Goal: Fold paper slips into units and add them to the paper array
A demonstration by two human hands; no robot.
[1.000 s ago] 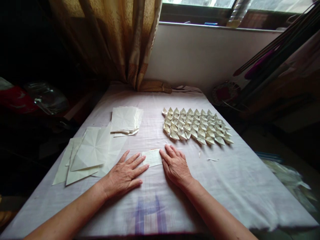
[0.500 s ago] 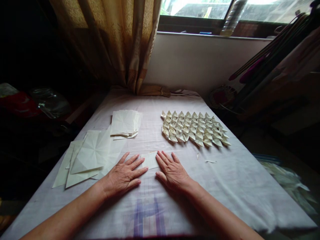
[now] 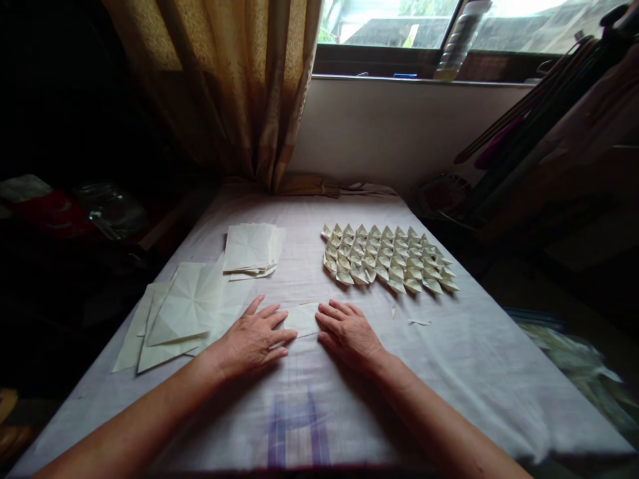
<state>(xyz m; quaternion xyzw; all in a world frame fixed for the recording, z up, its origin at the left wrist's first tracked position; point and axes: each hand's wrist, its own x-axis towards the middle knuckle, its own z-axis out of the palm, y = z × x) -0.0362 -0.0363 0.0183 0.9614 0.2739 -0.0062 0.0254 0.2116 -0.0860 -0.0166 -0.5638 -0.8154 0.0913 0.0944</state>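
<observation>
1. Paper piece (image 3: 302, 320). The landmark of this figure: a small pale oblong, apparently folded, lying flat on the tablecloth (image 3: 439, 406) between the two hands, its end edges partly covered by fingertips.
2. Left hand (image 3: 254, 338). Palm down, just left of the paper piece, fingers spread, tips at its left end. The contact presumably steadies the paper against the cloth.
3. Right hand (image 3: 350, 336). Palm down, just right of the paper piece, fingers extended and slightly parted, tips at its right end. The opposed placement likely keeps the paper flat and square; no pinch is visible, though the finger undersides are hidden.
4. Loose sheets (image 3: 186, 305). Left of the paper piece, overlapping at angles, the top one bearing radiating creases.
5. Sheet stack (image 3: 248, 247). Beyond the paper piece and to its left, more neatly piled, probably to leave the working spot free.
6. Folded units (image 3: 389, 259). Beyond the paper piece and to its right, pointed forms set in close rows, perhaps for order.
7. Paper scrap (image 3: 419, 322). Right of the paper piece, past the right hand, a thin white sliver.
</observation>
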